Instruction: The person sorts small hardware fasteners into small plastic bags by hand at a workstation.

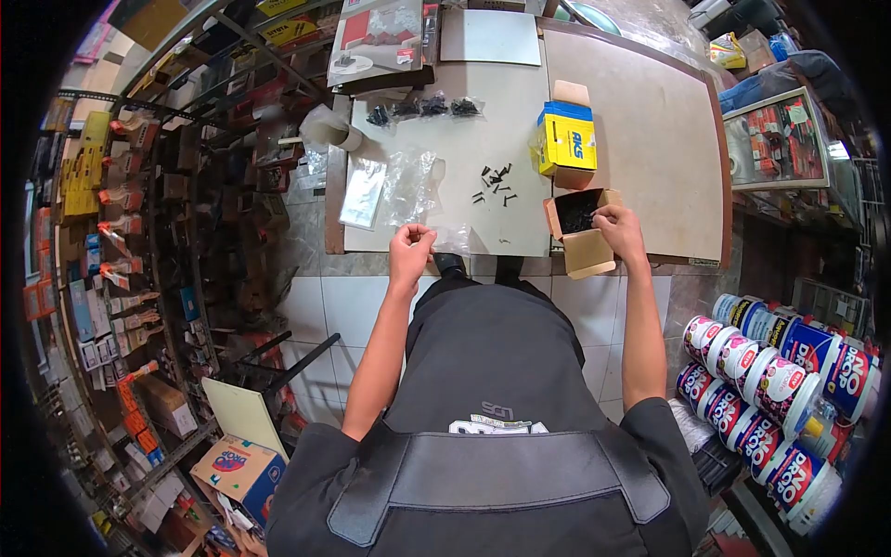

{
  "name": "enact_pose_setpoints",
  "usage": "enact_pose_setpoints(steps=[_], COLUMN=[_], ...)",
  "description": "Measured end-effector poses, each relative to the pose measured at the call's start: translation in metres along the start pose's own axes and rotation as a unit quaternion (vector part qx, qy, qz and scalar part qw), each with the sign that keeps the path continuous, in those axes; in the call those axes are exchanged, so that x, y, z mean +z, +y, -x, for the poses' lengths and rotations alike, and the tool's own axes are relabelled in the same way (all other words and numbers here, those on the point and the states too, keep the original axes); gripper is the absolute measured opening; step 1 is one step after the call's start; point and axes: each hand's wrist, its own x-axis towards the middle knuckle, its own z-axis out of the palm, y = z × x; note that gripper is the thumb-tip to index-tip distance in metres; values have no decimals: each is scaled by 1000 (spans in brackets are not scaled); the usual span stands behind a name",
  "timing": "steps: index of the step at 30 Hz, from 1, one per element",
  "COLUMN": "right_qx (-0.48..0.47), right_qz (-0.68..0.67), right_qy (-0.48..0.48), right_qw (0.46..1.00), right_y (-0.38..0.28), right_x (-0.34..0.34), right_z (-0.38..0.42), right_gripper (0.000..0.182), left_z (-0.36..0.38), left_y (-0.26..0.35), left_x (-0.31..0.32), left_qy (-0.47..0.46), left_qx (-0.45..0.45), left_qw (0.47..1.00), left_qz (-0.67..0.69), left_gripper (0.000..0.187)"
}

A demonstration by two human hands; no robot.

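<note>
My left hand (411, 254) is closed in a pinch on the edge of a small clear plastic bag (455, 239) at the table's front edge. My right hand (620, 230) is at the mouth of an open cardboard box (588, 252) that holds many small black screws (575, 219). Its fingers are pinched together; whatever they hold is too small to make out. Between the hands and farther back, several loose black screws (497, 181) are scattered on the table. More clear plastic bags (413, 186) and a stack of flat bags (363, 193) lie left of them.
A yellow and blue box (568, 139) stands behind the screw box. Several filled bags (433, 106) line the table's back left, near a large picture box (380, 46). Paint buckets (784, 390) are stacked at right; loaded shelves (121, 232) stand at left.
</note>
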Motion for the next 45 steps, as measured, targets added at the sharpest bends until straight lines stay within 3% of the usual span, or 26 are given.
enact_pose_setpoints(steps=[7, 9, 13, 15, 16, 18, 22, 24, 25, 26, 27, 29, 34, 40, 43, 45], right_qx=[16, 31, 11, -59, -61, -1, 2, -9, -61, -112, -114, -165, -160, -208, -226, -199], right_qz=[-87, 82, 90, -45, -44, -193, -221, -155, -58, 39, 39, 191, 241, 165, -39, 0], right_qy=[-44, 24, 50, 9, 6, -77, -134, -125, -89, -51, -52, -56, -53, -59, 26, 51], right_qw=[995, 996, 995, 997, 997, 978, 966, 980, 992, 992, 991, 966, 956, 962, 973, 979], right_y=[12, -13, -24, -24, -24, -46, -76, -86, -93, -98, -102, -109, -97, -100, -103, -95], right_x=[1, -4, -2, 3, 6, 16, 43, 61, 72, 82, 93, 114, 153, 134, 100, 75], right_z=[-2, 7, 4, -4, -9, -10, -26, -40, -45, -50, -55, -66, -82, -74, -46, -30], right_gripper=[24, 22, 21, 21, 21, 20, 19, 20, 20, 20, 20, 19, 22, 22, 19, 18], left_z=[0, 1, 2, 5, 6, 8, 13, 16, 17, 18, 19, 21, 29, 29, 26, 22], left_y=[3, 3, -2, -3, -3, -3, -2, -3, -4, -6, -8, -11, -14, -20, -23, -23], left_x=[1, 0, -5, -7, -8, -9, -10, -12, -13, -14, -16, -18, -19, -22, -23, -22], left_qy=[2, 6, 21, 28, 31, 35, 52, 62, 66, 69, 69, 71, 90, 87, 81, 78], left_qx=[2, 1, -7, -7, -8, -6, 0, 2, 2, 2, 0, 0, -5, -13, -9, -10], left_qw=[1000, 1000, 999, 999, 999, 999, 998, 997, 997, 997, 997, 996, 994, 994, 994, 995], left_qz=[6, 13, 27, 29, 29, 33, 40, 44, 45, 47, 47, 48, 61, 59, 67, 62], left_gripper=[13, 13, 12, 11, 11, 11, 11, 11, 12, 12, 13, 14, 16, 15, 14, 14])
